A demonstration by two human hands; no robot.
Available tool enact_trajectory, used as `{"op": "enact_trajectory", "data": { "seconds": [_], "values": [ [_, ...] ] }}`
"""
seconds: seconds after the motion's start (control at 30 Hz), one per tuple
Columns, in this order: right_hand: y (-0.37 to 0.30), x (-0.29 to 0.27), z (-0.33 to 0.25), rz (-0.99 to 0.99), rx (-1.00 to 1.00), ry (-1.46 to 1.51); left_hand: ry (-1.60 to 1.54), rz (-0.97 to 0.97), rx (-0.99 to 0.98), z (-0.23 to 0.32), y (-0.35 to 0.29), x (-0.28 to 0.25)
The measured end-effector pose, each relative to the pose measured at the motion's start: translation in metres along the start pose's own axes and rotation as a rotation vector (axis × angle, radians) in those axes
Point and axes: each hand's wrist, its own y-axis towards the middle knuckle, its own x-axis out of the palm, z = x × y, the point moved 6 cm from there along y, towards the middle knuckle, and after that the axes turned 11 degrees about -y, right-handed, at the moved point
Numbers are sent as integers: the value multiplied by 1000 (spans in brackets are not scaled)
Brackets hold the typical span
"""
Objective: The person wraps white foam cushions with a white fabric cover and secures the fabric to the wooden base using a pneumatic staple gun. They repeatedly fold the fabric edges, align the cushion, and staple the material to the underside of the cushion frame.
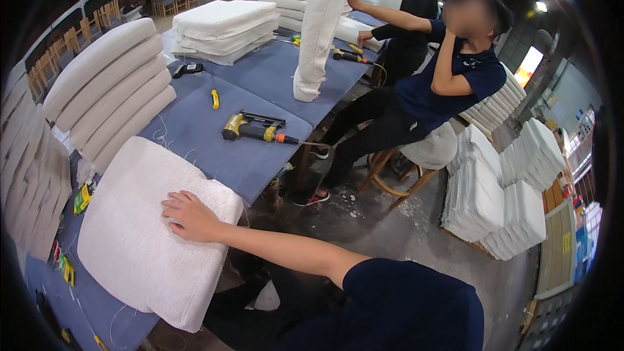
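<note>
My right hand (188, 218) lies flat and unclenched on the cushion (146, 234), which overhangs the counter's (214, 130) near edge and could slide off.

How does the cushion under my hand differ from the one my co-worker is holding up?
The cushion under the hand lies flat on the blue table; the co-worker's cushion stands upright on end. Mine is pressed by the right hand; theirs is gripped at the top. Both are white fabric.
</note>
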Motion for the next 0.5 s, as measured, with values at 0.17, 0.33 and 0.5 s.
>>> {"op": "enact_trajectory", "data": {
  "seconds": [0.17,0.33,0.5],
  "values": [
    [0,0,5,3,-1,-29,-59,150,-185,-18,-1,-8],
    [0,1,1,-4,-10,-83,491,110,-650,-49,27,-17],
    [1,13,3,44,-10,-62,472,24,-722,-74,32,-28]
  ]
}}
